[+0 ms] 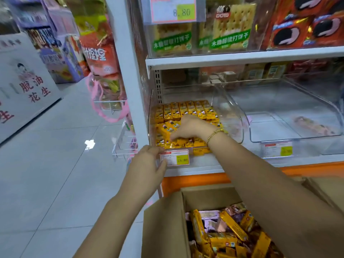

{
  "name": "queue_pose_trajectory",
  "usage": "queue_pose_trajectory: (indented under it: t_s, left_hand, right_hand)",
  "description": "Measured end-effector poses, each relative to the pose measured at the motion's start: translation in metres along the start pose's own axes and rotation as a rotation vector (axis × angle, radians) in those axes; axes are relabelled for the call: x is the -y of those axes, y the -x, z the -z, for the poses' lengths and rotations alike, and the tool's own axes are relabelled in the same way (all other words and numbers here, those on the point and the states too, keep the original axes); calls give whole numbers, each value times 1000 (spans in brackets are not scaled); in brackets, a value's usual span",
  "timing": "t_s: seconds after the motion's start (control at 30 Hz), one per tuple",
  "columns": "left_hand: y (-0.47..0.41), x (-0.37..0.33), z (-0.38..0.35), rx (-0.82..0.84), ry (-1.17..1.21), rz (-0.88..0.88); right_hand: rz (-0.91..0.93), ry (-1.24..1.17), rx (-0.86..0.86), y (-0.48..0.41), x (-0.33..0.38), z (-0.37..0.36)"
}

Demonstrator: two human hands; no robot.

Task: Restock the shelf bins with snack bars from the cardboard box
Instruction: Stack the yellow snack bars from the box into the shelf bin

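Note:
A clear plastic shelf bin (232, 116) holds rows of yellow snack bars (186, 108). My right hand (191, 128) reaches into that bin, palm down, its fingers bent over the yellow bars near the front; whether it grips one is hidden. My left hand (149, 162) rests against the bin's front left corner, thumb beside the price label (175, 157). Below, an open cardboard box (163, 220) holds several yellow bars (230, 228) mixed with purple-brown wrappers.
A second clear bin (290, 108) to the right holds one pale wrapped item. Cracker and cookie packs fill the shelf above (242, 56). A tiled aisle floor (55, 164) lies left, with hanging snack bags and a wire rack (124, 144) on the shelf end.

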State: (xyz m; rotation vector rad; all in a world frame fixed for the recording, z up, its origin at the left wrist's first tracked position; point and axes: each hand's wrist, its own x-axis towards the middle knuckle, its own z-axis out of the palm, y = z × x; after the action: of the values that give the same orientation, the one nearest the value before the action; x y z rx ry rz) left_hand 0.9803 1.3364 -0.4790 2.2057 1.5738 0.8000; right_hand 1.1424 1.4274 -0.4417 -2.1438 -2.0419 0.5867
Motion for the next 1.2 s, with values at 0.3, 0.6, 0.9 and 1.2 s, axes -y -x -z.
queue_pose_trajectory:
  t_s: [0.3, 0.6, 0.9, 1.2]
  left_hand:
    - [-1, 8, 1, 9, -18, -28]
    - [16, -1, -18, 53, 22, -56]
    - [61, 5, -70, 461, -86, -12]
    - [110, 26, -118, 695, -281, 155]
  right_hand:
    - [0, -159, -32, -9, 22, -17]
    - [274, -347, -377, 78, -25, -9]
    - [-16, -174, 45, 116, -145, -118]
    - [-86, 22, 365, 137, -203, -223]
